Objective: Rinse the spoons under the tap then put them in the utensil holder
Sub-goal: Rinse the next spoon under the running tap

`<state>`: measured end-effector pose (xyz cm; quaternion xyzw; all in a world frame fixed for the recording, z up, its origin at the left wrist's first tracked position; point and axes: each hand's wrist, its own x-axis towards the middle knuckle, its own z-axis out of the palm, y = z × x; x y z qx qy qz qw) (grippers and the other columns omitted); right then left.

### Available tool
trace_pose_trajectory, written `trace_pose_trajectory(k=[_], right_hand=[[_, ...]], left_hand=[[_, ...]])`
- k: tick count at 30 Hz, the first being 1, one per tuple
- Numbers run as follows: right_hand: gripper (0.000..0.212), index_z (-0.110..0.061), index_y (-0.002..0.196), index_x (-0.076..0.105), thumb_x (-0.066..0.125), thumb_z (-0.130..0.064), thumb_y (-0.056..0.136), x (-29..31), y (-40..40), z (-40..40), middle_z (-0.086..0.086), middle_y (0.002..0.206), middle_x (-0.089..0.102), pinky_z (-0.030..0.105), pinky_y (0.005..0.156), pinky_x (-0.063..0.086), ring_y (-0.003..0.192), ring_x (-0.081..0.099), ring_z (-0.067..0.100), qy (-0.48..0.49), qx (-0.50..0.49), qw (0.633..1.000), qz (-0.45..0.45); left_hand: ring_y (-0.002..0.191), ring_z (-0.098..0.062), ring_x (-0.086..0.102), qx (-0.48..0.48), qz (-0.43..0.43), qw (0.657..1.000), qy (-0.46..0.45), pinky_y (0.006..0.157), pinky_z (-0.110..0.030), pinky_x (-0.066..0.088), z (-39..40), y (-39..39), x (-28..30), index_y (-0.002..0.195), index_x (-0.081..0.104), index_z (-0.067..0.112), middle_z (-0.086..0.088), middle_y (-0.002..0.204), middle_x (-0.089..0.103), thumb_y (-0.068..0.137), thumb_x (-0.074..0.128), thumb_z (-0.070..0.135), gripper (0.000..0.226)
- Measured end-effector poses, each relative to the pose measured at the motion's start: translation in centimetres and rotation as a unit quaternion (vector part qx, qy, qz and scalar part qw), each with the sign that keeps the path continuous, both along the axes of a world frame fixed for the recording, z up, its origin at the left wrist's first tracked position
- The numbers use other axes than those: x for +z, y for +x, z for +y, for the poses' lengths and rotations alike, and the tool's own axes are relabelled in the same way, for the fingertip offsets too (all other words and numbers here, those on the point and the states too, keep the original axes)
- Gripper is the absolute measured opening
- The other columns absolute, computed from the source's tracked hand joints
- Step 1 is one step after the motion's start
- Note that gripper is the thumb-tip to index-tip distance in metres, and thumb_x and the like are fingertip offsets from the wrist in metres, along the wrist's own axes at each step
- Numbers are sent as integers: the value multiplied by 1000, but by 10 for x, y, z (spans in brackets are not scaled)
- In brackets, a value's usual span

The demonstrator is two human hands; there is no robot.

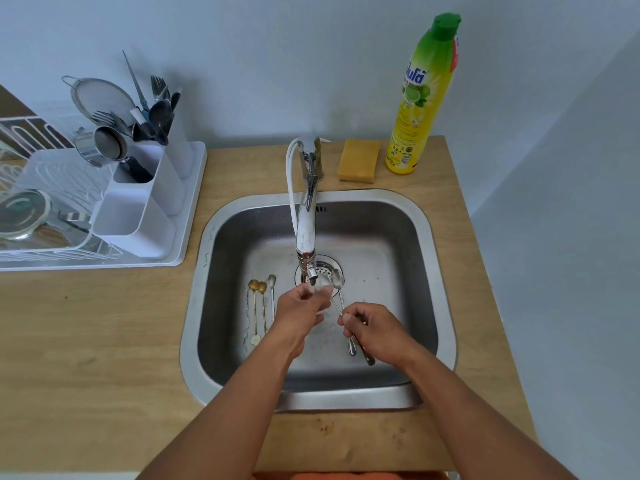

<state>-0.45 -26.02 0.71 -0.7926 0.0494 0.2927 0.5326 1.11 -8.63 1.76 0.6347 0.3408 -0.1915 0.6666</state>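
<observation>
Spoons (341, 306) sat pinched in your right hand (375, 329), bowls beyond that grip under the tap (306, 233); your left hand (299, 308) rubbed them. Wet handles might slip into the sink (433, 271).

- Pale blue-grey painted walls (277, 64) meet in a corner at the right.
- Light wooden tabletop (86, 323) runs below them, scuffed at its near edge.
- Soft, even light, faint shadows.
</observation>
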Motion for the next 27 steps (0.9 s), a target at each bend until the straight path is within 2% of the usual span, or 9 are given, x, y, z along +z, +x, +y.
trace_pose_trajectory(k=[3,7,9,11,15,19,21,24,27], right_hand=[[21,-23,90,72,58,-25,105,3,-4,3,-6,76,72,29,57,50,58,58,13,12,12,1000,-1],[20,-23,93,72,57,-28,106,5,-7,10,-6,78,71,26,58,49,59,56,9,9,20,1000,-9],[22,-22,91,71,56,-27,106,6,-7,12,-6,77,70,25,58,49,58,55,6,19,14,1000,-5],[22,-18,91,71,55,-23,106,7,-7,13,-6,76,69,26,62,49,61,56,8,43,5,999,6],[22,-10,94,69,53,-16,107,9,-7,15,1,77,67,32,70,50,68,57,17,109,-13,993,46],[21,-6,96,68,53,-13,108,10,-9,15,2,76,65,19,59,47,63,56,13,139,-14,987,76],[20,-6,96,67,52,-11,108,11,-11,14,2,75,64,13,52,43,57,56,9,146,-16,985,86],[21,-5,97,67,50,-10,108,12,-13,15,3,74,64,11,49,41,53,56,7,146,-14,985,88],[23,-5,96,69,50,-10,108,12,-13,16,4,74,64,17,57,47,57,57,11,137,-12,987,81]], left_hand=[[81,-12,74,25,15,998,50,80,-38,60,-7,7,7,85,66,16,1,82,77,84,87,40,32],[69,-11,72,78,53,992,86,75,-36,59,-7,22,9,95,73,11,-3,85,78,104,63,30,24],[65,-10,73,96,58,992,65,77,-37,57,-3,25,10,98,74,14,0,75,77,105,55,24,23],[73,-12,75,93,65,993,24,85,-42,58,3,24,12,97,73,16,3,67,77,106,53,32,26],[84,-15,72,50,70,993,-86,87,-45,55,13,10,7,96,68,20,7,69,73,110,48,42,33],[79,-13,64,13,45,980,-192,92,-47,51,24,-4,0,98,70,26,6,76,67,107,52,45,28],[88,-16,64,5,43,977,-209,98,-48,50,25,-7,-2,103,74,31,5,86,69,106,56,43,22],[101,-19,65,30,27,982,-183,94,-46,51,22,-8,-4,109,70,30,5,103,75,97,70,42,16],[88,-13,73,49,-1,995,-88,87,-43,55,14,-8,-5,101,69,28,7,94,80,88,82,36,20]])
